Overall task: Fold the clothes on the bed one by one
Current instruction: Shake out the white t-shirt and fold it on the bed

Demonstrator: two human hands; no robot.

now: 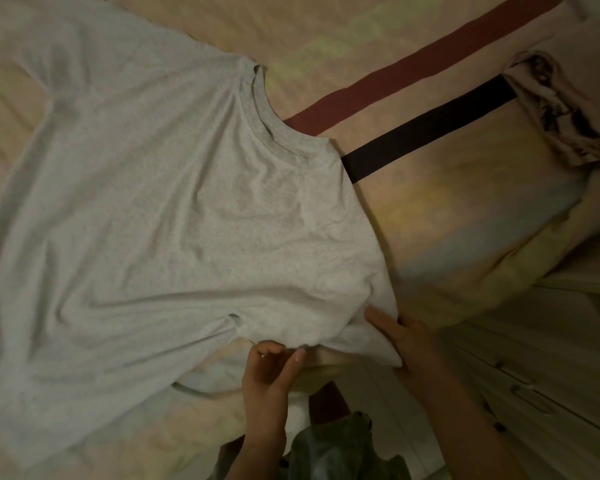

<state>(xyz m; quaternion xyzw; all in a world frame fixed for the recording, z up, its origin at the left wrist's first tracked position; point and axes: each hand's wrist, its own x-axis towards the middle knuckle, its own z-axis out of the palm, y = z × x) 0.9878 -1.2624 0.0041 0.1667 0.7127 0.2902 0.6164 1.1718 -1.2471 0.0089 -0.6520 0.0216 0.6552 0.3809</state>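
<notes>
Grey marl cotton makes up the T-shirt (174, 209), which is spread flat across the bed (447, 209) with its neckline toward the upper right and its hem toward the lower left. One short sleeve lies at the near edge of the bed, and both hands are placed on it.

The right hand (407, 336) is seen at the outer edge of that sleeve. Its thumb is laid on top of the cloth and its fingers are hidden beneath, so the sleeve edge is pinched between them. The forearm runs down to the lower right corner.

The left hand (269, 370) is raised at the sleeve's lower edge, near the armpit seam. Its fingers are loosely bent and only the fingertips meet the fabric; a firm grasp is not shown, and the hand is judged to be slack rather than clamped.

Pale peach bedding with faint pastel patches covers the bed. A dark red stripe (413, 69) and a black stripe (426, 129) are printed side by side on it, running from the shirt's collar toward the upper right. A crumpled light garment with dark print (561, 112) is noted at the right, well apart from the shirt. Light cabinet fronts with handles (534, 393) are visible beside the bed at the lower right.
</notes>
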